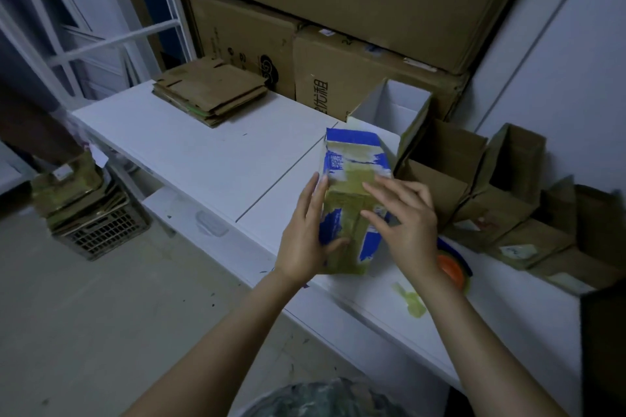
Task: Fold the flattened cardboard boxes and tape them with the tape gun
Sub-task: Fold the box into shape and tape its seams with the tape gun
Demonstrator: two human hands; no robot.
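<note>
The blue-and-white box [352, 159] sat on the white table [189, 152], right between both hands. The left hand [305, 234] clasped its left edge, fingers down the side and thumb over the top. The right hand [406, 223] lay flat on the taped top, fingers spread. The orange tape gun [452, 267] was half hidden just behind the right wrist, and the stack of flattened boxes [210, 91] sat well off at the far left.

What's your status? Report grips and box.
Left grip holds blue box side. Right grip flat on its taped top. Tape gun lies behind right wrist.
</note>
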